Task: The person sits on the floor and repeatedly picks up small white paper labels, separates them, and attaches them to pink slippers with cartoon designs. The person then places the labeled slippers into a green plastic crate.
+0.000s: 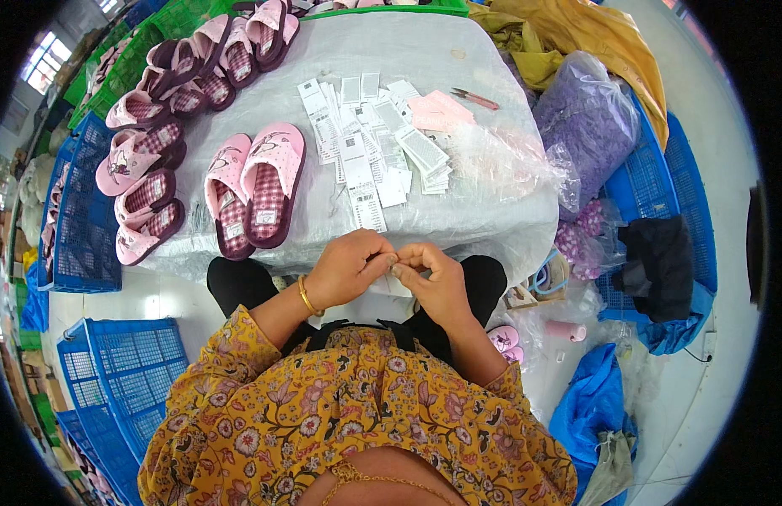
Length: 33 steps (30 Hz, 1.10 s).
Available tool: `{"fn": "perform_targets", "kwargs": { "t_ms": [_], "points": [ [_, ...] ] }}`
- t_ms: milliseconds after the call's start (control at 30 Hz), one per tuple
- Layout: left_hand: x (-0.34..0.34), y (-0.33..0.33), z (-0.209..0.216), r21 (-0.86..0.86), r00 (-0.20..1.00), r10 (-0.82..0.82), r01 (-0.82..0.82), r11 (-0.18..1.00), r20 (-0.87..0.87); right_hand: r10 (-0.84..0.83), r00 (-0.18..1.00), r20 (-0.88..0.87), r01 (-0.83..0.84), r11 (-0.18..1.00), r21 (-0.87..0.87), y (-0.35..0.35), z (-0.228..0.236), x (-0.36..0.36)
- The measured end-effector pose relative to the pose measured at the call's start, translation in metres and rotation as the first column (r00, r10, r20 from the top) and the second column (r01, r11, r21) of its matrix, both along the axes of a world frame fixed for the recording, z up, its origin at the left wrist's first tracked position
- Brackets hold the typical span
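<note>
At the near edge of the table, my left hand [347, 268] and my right hand [437, 282] meet, fingertips pinched together. Whatever lies between them is too small to make out. A pair of pink slippers [274, 187] with checked insoles and dark soles stands just beyond my left hand, toes pointing away. Ahead of my hands, white printed tags [355, 164] are spread in a loose pile, the longest reaching close to my left hand. Pink cards [442, 111] lie at the pile's far right, beside small scissors-like snips [475, 99].
More pink slippers [142, 160] line the table's left side. Blue crates [125, 371] stand at the left, green crates [125, 72] behind. On the right are a purple bag [587, 122] in clear plastic, a blue basket [652, 194] with dark cloth [657, 266], and a blue sack [593, 413] on the floor.
</note>
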<state>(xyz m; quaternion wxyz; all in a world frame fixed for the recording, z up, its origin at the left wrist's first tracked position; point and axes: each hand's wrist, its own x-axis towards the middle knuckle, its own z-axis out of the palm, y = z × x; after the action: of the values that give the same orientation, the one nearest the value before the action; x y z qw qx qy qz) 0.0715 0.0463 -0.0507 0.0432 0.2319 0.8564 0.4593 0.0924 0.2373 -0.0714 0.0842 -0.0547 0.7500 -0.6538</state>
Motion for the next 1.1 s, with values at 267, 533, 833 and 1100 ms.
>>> {"fn": "perform_targets", "kwargs": {
  "t_ms": [267, 533, 833, 1100],
  "points": [
    [-0.135, -0.016, 0.009, -0.147, 0.942, 0.168, -0.217, 0.965, -0.289, 0.057, 0.957, -0.284, 0.017, 0.967, 0.254, 0.013, -0.01, -0.007],
    [-0.319, -0.057, -0.005, -0.704, 0.931, 0.282, -0.361, 0.612, -0.232, -0.061, 0.984, -0.167, 0.091, 0.979, 0.181, 0.032, -0.028, -0.001],
    [-0.372, -0.094, -0.014, -0.69, 0.961, 0.244, -0.265, 0.674, -0.13, -0.088, 0.995, -0.049, 0.094, 0.985, 0.145, 0.038, -0.042, 0.0],
    [-0.315, -0.11, 0.054, -0.202, 0.924, 0.357, -0.38, 0.903, -0.14, -0.012, 0.965, -0.263, 0.054, 0.987, 0.153, 0.033, -0.015, -0.013]
  ]
}}
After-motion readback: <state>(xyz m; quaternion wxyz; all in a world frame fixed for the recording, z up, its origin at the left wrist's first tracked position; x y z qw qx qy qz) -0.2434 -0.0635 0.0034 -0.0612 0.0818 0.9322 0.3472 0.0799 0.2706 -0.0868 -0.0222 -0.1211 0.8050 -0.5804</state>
